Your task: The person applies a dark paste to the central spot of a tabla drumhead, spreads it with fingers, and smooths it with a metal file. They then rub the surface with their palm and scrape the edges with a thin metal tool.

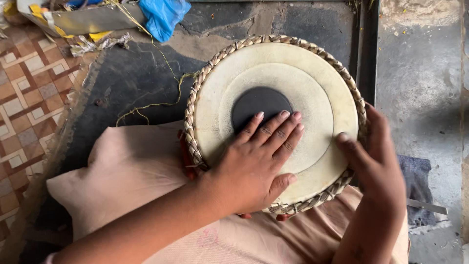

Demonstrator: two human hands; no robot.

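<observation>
A round hand drum [312, 93] stands head-up on a beige cushion [127, 171]. Its pale skin has a black circular patch [256, 102] in the middle and a braided leather rim [195, 98]. My left hand [261, 159] lies flat on the skin, fingers together, fingertips reaching the lower edge of the black patch. My right hand [373, 156] grips the drum's right rim, thumb on the skin and fingers wrapped round the outside.
A dark mat [132, 78] covers the floor under the cushion, with patterned tiles [24, 98] to the left. A blue plastic bag [163, 14], yellow string [156, 98] and scraps lie at the top left. A dark cloth [417, 181] sits on grey concrete at right.
</observation>
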